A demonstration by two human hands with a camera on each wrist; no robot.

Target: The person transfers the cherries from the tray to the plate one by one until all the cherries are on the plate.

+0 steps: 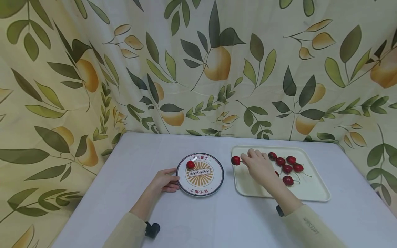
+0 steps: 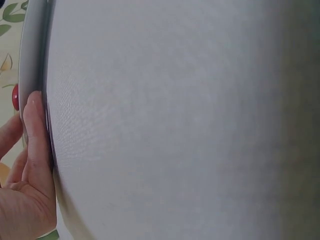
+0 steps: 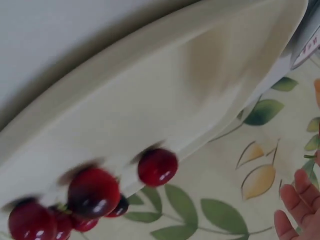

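Head view, with supporting wrist views. The right hand (image 1: 258, 166) extends over the left part of a cream tray (image 1: 313, 193) and pinches a red cherry (image 1: 235, 160) at its fingertips, apparently by the short stem; the fruit hangs just past the tray's left rim, between the tray and a round patterned plate (image 1: 217, 182). The left hand (image 1: 164, 181) rests on the white tablecloth (image 1: 108, 193) with its fingers curled against the plate's left edge, steadying it; the left wrist view confirms a thumb (image 2: 36, 125) pressed to the plate rim (image 2: 31, 55). One cherry on the plate (image 1: 190, 164) already lies near its upper left. The remaining cherries (image 1: 286, 168) sit clustered on the tray beside and behind the right hand, some with stems showing; the right wrist view shows them blurred. A leaf-and-fruit printed curtain (image 1: 198, 69) encloses the table. Judged by appearance, the cherry is light, smooth and glossy, hence prone to slip or roll once released on the plate's shallow surface, and it may bruise if squeezed. The stem offers a clean hold but could detach; a gentle two-finger pinch across the round body is likely the surer grip.
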